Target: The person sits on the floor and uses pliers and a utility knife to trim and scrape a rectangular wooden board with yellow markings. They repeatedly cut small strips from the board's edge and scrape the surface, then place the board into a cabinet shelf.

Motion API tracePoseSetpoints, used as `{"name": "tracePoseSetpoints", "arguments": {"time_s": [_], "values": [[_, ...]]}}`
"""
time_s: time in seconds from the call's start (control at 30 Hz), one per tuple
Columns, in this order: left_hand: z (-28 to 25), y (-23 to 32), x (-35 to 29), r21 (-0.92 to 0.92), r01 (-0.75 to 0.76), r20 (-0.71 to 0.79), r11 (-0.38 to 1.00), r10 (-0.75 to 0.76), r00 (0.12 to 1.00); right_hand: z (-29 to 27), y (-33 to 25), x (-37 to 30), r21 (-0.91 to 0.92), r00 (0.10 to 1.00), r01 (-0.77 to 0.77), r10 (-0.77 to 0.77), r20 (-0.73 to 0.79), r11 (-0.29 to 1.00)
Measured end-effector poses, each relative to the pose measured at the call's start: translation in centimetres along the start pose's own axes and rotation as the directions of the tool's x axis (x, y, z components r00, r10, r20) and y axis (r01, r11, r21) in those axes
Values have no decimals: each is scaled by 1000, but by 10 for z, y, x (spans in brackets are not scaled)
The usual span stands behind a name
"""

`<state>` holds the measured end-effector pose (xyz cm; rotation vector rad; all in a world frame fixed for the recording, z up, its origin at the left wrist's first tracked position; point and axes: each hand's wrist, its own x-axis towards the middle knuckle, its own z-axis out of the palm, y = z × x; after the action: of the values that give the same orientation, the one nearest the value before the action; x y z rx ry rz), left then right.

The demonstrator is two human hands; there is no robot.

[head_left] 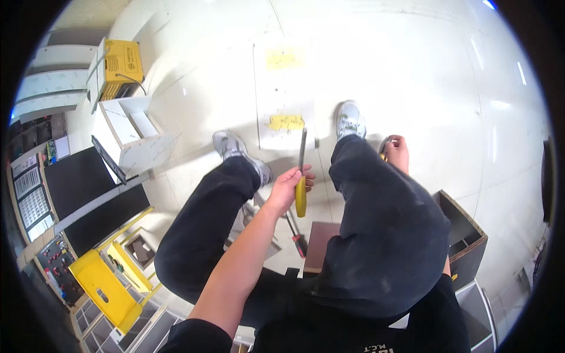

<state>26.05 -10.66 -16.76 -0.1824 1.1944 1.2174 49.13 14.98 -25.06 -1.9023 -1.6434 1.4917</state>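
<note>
My left hand [289,185] grips a tool with a yellow handle [301,197] and a long grey metal blade [303,148] that points away from me, between my knees. My right hand [398,150] is curled beside my right knee, closed on a small object with a yellow part [384,156]; most of it is hidden. I am seated with dark trousers, and my grey shoes [349,119] rest on the white floor. A screwdriver with a red and black handle [297,235] lies on the floor below my left hand.
A white panel [281,88] with yellow tape patches lies on the floor ahead of my feet. A white wooden box frame [130,132] and a yellow case [120,67] stand at left. A yellow toolbox [103,288] sits lower left. A dark-lined open cabinet [465,235] is at right.
</note>
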Motion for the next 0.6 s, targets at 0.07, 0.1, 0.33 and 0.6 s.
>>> {"name": "tracePoseSetpoints", "arguments": {"time_s": [0.07,0.1,0.33,0.6], "values": [[6,17,-5,-37,-57,69,998,60,996,30,-10,-6,-103,992,56,-44,116,993],[18,23,-6,-40,-48,59,998,50,997,34,-5,-6,-211,987,93,-62,147,973],[51,-2,0,38,-164,-23,986,165,986,28,62,1,33,961,-20,10,276,999],[67,27,30,93,-140,-200,986,157,967,34,-91,-12,353,807,-12,-199,555,936]]}}
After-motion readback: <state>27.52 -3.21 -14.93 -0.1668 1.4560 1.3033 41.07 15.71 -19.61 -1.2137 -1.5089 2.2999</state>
